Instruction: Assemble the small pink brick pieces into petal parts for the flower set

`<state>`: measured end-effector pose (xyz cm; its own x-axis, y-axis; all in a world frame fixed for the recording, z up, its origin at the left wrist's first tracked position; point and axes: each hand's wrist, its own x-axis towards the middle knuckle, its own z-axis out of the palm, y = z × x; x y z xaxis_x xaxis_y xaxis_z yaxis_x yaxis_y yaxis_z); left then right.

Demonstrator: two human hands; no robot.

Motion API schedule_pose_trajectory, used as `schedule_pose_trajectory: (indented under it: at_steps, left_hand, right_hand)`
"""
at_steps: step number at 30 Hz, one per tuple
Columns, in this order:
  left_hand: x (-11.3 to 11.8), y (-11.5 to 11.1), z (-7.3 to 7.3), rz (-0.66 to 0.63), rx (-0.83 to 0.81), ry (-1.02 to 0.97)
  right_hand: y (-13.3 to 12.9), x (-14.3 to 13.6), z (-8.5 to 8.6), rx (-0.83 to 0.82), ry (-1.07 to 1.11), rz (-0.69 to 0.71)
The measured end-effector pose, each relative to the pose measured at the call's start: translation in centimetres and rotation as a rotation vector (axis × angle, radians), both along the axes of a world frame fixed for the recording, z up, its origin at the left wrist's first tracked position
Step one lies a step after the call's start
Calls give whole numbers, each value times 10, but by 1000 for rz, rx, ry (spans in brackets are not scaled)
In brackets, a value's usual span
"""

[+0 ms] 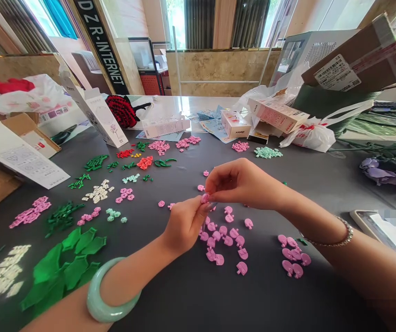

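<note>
My left hand (183, 225) and my right hand (241, 182) meet above the middle of the dark table, fingertips pinched together. Between them is a small pink building-block piece (205, 198), partly covered by the fingers, so its exact shape is hidden. Below lies a loose group of pink petal-shaped pieces (223, 230). Near my right forearm is a second cluster of larger pink petal pieces (297, 256). A few round pink pieces (161, 204) lie to the left of my hands.
Large green leaf pieces (76, 272), cream pieces (99, 191), and dark green pieces (63, 216) lie sorted at left. Mint pieces (268, 152) sit further back. White cartons (166, 127), a brown box (360, 57), purple flowers (385, 170) and a phone-like device (381, 230) border the table.
</note>
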<state>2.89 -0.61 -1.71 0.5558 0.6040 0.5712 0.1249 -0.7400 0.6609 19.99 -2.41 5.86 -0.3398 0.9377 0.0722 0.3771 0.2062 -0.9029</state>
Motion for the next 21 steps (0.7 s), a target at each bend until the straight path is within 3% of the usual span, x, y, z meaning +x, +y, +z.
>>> schedule_pose_trajectory:
  at_steps: [9,15,21]
  left_hand:
    - [1,0,2,-32,19,8]
    - [1,1,1,-87,36,-15]
    - [1,0,1,-97,30,-9]
  right_hand:
    - [1,4,2,32,-163,30]
    - [5,6,-3,76,-126,128]
    - [9,9,-5,-4,-72,175]
